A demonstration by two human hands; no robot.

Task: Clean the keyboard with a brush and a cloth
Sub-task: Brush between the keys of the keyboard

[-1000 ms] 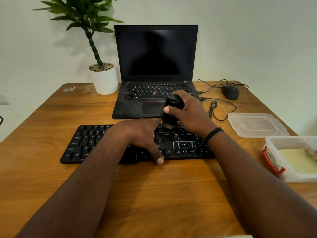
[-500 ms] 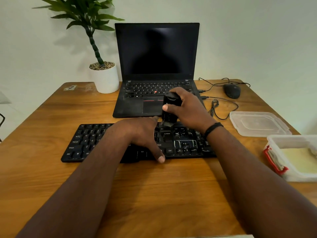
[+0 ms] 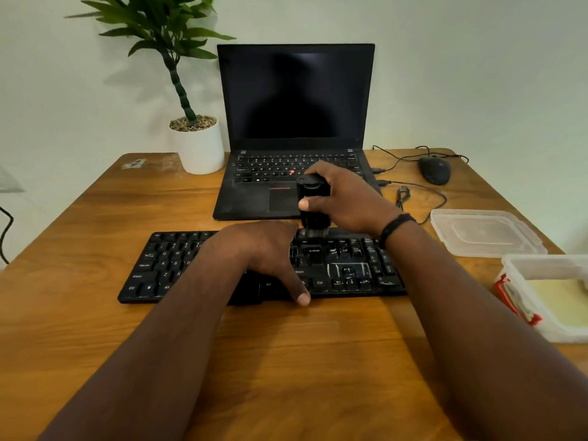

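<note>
A black keyboard [image 3: 165,265] lies across the middle of the wooden table [image 3: 286,361]. My left hand [image 3: 257,249] rests flat on its centre keys, thumb hanging over the front edge. My right hand [image 3: 346,198] grips a black brush [image 3: 313,205] upright, bristles down on the keyboard's top row near the Enter key. White dust marks show around the arrow keys. A yellowish cloth [image 3: 563,303] lies inside an open plastic container [image 3: 521,268] at the right.
An open black laptop [image 3: 296,100] stands just behind the keyboard. A potted plant [image 3: 197,144] sits at the back left. A wired mouse [image 3: 434,170] with cables and a clear container lid [image 3: 483,232] are at the right.
My right hand has lifted the brush slightly away from me, from the middle rows to the keyboard's top row. My left hand has stayed on the keys.
</note>
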